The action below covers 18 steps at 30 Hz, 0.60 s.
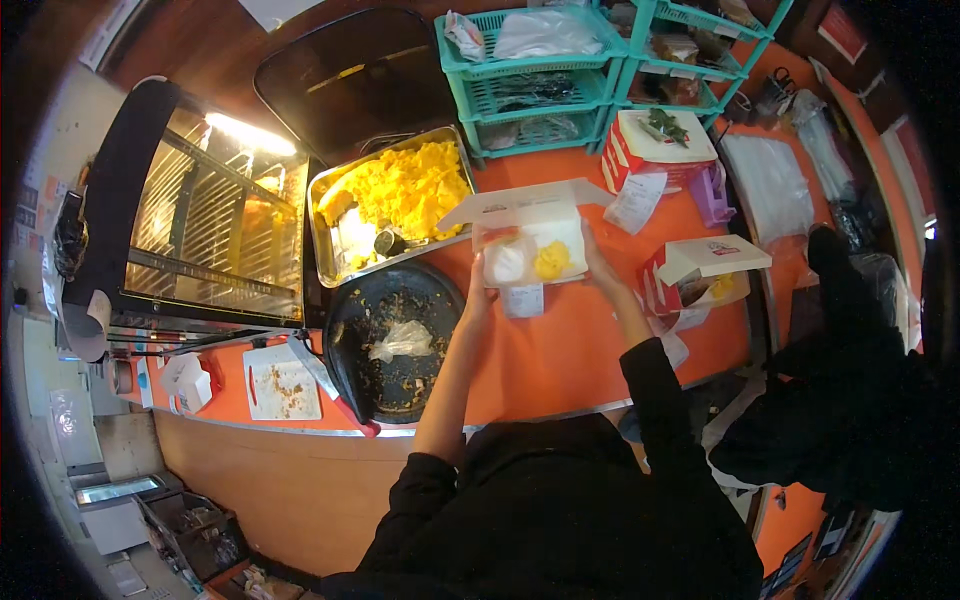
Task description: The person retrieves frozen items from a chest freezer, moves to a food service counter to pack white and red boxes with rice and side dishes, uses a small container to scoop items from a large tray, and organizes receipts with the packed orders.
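Observation:
An open white cardboard food box (568, 232) is held between my two hands over the orange counter. My left hand (480, 289) grips its left side and my right hand (595, 259) its right side. Inside lie a clear bag with something white (510, 261) and a portion of yellow food (553, 259). A printed paper slip (523, 300) hangs at the box's front edge. Behind and to the left, a steel tray (321, 255) holds a heap of yellow sticky rice or similar food (405, 187), with a dark-ended utensil (388, 243) in it.
Left are a lit glass warmer (217, 217), a black round board with scraps (352, 322), a red-handled knife (319, 371) and a white cutting board (283, 386). Teal racks (532, 67) stand behind. Two more food boxes (660, 154) (712, 259) and a dark-clothed person (832, 405) are at right.

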Each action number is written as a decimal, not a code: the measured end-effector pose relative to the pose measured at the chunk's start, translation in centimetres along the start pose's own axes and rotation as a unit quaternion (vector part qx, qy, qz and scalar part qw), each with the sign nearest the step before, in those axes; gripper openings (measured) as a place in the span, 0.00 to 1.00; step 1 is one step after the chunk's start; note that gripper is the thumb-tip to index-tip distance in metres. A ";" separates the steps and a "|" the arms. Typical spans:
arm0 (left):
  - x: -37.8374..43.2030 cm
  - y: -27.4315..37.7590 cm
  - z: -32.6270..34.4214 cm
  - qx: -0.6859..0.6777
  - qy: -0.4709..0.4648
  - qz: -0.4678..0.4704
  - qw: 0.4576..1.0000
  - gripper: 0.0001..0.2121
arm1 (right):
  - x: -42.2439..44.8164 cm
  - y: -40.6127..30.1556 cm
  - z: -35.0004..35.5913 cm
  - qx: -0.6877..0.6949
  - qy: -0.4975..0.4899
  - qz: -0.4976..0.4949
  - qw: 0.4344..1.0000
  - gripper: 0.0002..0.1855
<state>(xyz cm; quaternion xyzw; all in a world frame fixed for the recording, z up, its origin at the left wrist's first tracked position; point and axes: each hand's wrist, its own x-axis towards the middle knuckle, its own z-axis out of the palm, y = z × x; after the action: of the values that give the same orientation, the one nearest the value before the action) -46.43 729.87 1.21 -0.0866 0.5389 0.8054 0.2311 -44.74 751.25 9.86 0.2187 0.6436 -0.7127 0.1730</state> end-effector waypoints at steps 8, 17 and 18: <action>-5.1 -1.6 0.6 -0.072 0.008 0.032 0.997 0.25 | -0.1 6.3 -1.3 0.034 -0.069 -0.037 0.996 0.40; -8.0 -0.5 0.6 -0.044 0.048 -0.081 0.995 0.30 | -3.7 13.3 -3.4 -0.034 0.120 -0.206 0.971 0.33; -8.9 0.0 0.6 -0.016 0.035 -0.049 0.998 0.31 | -4.8 14.1 -4.0 -0.078 0.162 -0.223 0.958 0.28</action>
<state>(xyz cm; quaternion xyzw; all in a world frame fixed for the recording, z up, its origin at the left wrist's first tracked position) -38.60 727.92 4.93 -0.1449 0.5292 0.7979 0.2496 -32.85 753.50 0.25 0.1676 0.7492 -0.6357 -0.0803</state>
